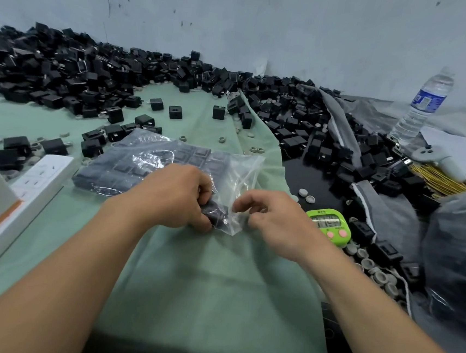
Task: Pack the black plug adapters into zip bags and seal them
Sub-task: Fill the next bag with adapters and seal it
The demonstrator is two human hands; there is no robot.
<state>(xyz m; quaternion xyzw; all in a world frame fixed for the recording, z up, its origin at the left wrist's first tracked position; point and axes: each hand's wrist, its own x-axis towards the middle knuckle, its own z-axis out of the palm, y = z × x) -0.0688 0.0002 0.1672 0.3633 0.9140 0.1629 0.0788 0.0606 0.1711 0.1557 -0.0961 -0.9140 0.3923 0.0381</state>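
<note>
Curled L hand (175, 196) fingers (200, 190) round black adapter (217, 213) at zip bag (240, 177) near end, centre of green cloth (202, 273); pinched bag edge w/ R hand (275, 223). Could've spilled adapter if pinch slipped & bag sagged.

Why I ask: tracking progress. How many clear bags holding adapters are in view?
2: the full bag lies beyond the left hand; the held bag is pinched between it and the right hand. More may be hidden.

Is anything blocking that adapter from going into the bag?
Nothing visible. The left hand holds the adapter at the near end of the bag, and the right hand pinches the bag's edge beside it.
</note>
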